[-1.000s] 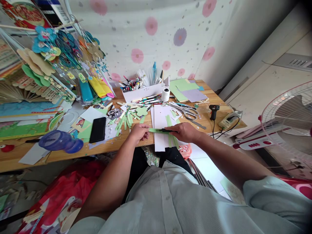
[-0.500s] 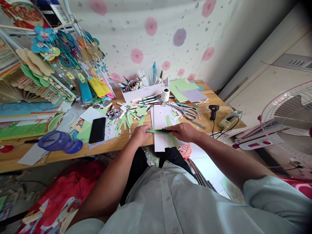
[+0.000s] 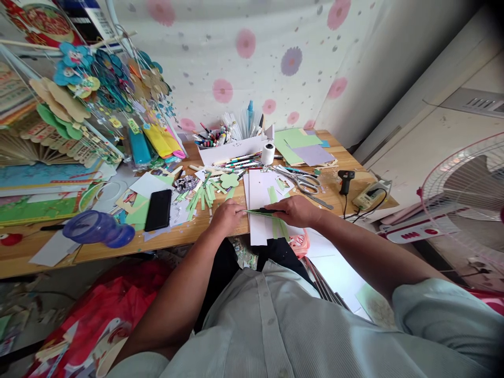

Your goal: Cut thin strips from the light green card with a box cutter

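My left hand (image 3: 227, 217) is closed, its thumb and fingers pinching one end of a thin green paper strip (image 3: 249, 211). The strip is seen nearly edge-on above the table's front edge. From the other side my right hand (image 3: 297, 211) is closed on a slim black tool (image 3: 266, 210) that lies along the strip; its exact kind does not show. Below both hands, a long white paper sheet (image 3: 258, 231) sticks out over the edge. Further green strips (image 3: 274, 195) rest on that sheet, partly covered by my right hand.
Cut green strips (image 3: 202, 198) lie left of the hands, beside a black phone (image 3: 158, 210). Behind are scissors (image 3: 305, 181), a thread spool (image 3: 268, 154) and a white pen box (image 3: 232, 151). A glue gun (image 3: 345, 181) and a fan (image 3: 468, 189) stand at right.
My left hand has moved slightly right along the strip, closer to my right hand. The green strip now shows thinner and shorter between them. My right hand has barely moved.
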Available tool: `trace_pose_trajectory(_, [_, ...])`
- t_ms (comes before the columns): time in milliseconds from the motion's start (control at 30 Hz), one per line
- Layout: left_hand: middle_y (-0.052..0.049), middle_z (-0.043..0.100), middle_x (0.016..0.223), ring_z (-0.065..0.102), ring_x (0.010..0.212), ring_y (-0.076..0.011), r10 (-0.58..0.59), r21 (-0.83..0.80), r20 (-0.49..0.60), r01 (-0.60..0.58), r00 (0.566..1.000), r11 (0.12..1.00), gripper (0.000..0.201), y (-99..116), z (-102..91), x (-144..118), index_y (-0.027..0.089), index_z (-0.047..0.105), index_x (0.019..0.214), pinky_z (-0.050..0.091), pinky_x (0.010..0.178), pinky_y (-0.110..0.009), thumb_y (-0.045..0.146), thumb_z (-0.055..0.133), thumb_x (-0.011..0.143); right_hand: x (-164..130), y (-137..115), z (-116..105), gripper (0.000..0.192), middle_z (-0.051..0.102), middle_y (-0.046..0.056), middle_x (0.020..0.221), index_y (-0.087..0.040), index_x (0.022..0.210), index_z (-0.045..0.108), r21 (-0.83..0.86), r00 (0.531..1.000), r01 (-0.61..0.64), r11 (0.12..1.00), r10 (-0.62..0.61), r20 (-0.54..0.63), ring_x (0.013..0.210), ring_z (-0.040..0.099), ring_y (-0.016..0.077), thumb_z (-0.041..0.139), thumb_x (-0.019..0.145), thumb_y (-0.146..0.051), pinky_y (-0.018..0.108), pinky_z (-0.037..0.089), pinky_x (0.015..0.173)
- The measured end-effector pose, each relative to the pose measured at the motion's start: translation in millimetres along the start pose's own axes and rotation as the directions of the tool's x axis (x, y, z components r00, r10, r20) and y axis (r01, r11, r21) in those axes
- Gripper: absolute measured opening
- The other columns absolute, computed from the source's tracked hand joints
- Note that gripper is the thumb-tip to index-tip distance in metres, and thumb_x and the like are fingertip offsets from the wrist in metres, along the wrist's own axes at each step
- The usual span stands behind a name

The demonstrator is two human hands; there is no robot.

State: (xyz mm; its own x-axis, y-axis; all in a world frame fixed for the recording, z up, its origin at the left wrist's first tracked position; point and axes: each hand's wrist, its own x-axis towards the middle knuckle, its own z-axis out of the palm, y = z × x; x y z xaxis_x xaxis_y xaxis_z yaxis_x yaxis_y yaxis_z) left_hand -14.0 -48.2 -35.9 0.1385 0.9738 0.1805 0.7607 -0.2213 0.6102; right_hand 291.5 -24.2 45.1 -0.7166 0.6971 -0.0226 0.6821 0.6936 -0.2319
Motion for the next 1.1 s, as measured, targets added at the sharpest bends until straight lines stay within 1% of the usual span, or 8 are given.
trace_pose_trajectory(167, [-0.004, 0.073, 0.096, 0.071, 0.088, -0.0223, 0.049, -0.019, -0.006, -0.049, 0.999, 0.999, 0.012, -6.3, 1.5, -0.3, 0.028, 0.090, 0.099, 0.054, 0.080, -0.035, 0.026, 0.079, 0.094, -4.2, 7.4, -4.5, 0.042, 0.087, 0.004, 0.112, -0.037, 0.146, 0.076, -0.014, 1.000, -0.001, 1.000, 0.001, -0.008, 0.091, 0.080, 0.0237, 0.065, 0.106, -0.033, 0.031, 0.051, 0.078])
trace_pose_trajectory(367, [-0.004, 0.074, 0.096, 0.072, 0.088, -0.0218, 0.148, -0.032, -0.033, -0.149, 0.988, 0.988, 0.015, -13.4, 1.1, -1.4, 0.027, 0.089, 0.101, 0.054, 0.081, -0.034, 0.026, 0.074, 0.097, -12.9, 20.5, -8.9, 0.042, 0.087, 0.004, 0.113, -0.038, 0.146, 0.076, -0.032, 1.000, -0.015, 0.999, 0.015, -0.005, 0.090, 0.079, 0.0232, 0.065, 0.106, -0.032, 0.030, 0.051, 0.076])
trace_pose_trajectory(500, [-0.004, 0.074, 0.097, 0.072, 0.087, -0.0213, 0.150, -0.067, -0.024, -0.152, 0.988, 0.986, 0.015, -14.6, -0.3, -1.7, 0.027, 0.088, 0.100, 0.055, 0.080, -0.033, 0.026, 0.073, 0.097, -18.5, 27.2, -11.3, 0.040, 0.087, 0.004, 0.112, -0.039, 0.143, 0.078, -0.043, 1.000, -0.017, 0.999, 0.016, -0.014, 0.090, 0.078, 0.0231, 0.066, 0.105, -0.031, 0.029, 0.051, 0.076])
trace_pose_trajectory(667, [-0.004, 0.075, 0.096, 0.071, 0.083, -0.0195, 0.158, -0.085, -0.044, -0.162, 0.986, 0.983, 0.015, -12.9, -1.8, -2.0, 0.026, 0.087, 0.092, 0.055, 0.079, -0.032, 0.027, 0.073, 0.098, -25.5, 29.1, -18.3, 0.040, 0.087, 0.003, 0.114, -0.039, 0.143, 0.077, -0.079, 0.999, -0.041, 0.996, 0.042, 0.012, 0.093, 0.077, 0.0234, 0.064, 0.106, -0.032, 0.030, 0.049, 0.076])
trace_pose_trajectory(767, [-0.004, 0.075, 0.096, 0.072, 0.085, -0.0201, 0.169, -0.080, -0.036, -0.172, 0.985, 0.982, 0.015, -12.0, -3.6, -1.5, 0.027, 0.088, 0.094, 0.056, 0.079, -0.032, 0.027, 0.073, 0.098, -29.2, 29.4, -22.8, 0.042, 0.087, 0.003, 0.113, -0.041, 0.145, 0.076, -0.088, 0.996, -0.076, 0.993, 0.080, 0.048, 0.095, 0.077, 0.0249, 0.063, 0.107, -0.032, 0.032, 0.049, 0.077])
trace_pose_trajectory(867, [-0.004, 0.076, 0.097, 0.073, 0.088, -0.0210, 0.168, -0.079, -0.031, -0.170, 0.985, 0.982, 0.016, -11.6, -4.9, -1.3, 0.027, 0.088, 0.098, 0.056, 0.081, -0.032, 0.027, 0.072, 0.097, -32.9, 30.5, -25.3, 0.043, 0.086, 0.003, 0.118, -0.041, 0.147, 0.075, -0.082, 0.993, -0.100, 0.992, 0.105, 0.056, 0.100, 0.077, 0.0264, 0.064, 0.106, -0.032, 0.033, 0.049, 0.080])
trace_pose_trajectory(967, [-0.005, 0.076, 0.098, 0.074, 0.090, -0.0209, 0.179, -0.080, -0.043, -0.182, 0.983, 0.980, 0.017, -11.8, -4.0, -2.0, 0.026, 0.088, 0.100, 0.057, 0.082, -0.032, 0.027, 0.071, 0.097, -37.0, 32.2, -27.0, 0.044, 0.085, 0.004, 0.121, -0.041, 0.147, 0.074, -0.078, 0.994, -0.097, 0.992, 0.101, 0.046, 0.102, 0.077, 0.0268, 0.064, 0.106, -0.031, 0.033, 0.048, 0.081])
trace_pose_trajectory(1100, [-0.005, 0.075, 0.097, 0.072, 0.087, -0.0197, 0.240, -0.048, -0.080, -0.244, 0.968, 0.969, 0.019, -11.6, -1.6, -5.5, 0.026, 0.088, 0.100, 0.057, 0.080, -0.031, 0.028, 0.068, 0.099, -44.1, 34.7, -28.5, 0.041, 0.086, 0.005, 0.116, -0.038, 0.145, 0.077, -0.074, 0.998, -0.065, 0.995, 0.067, 0.019, 0.098, 0.077, 0.0263, 0.062, 0.108, -0.031, 0.033, 0.048, 0.078])
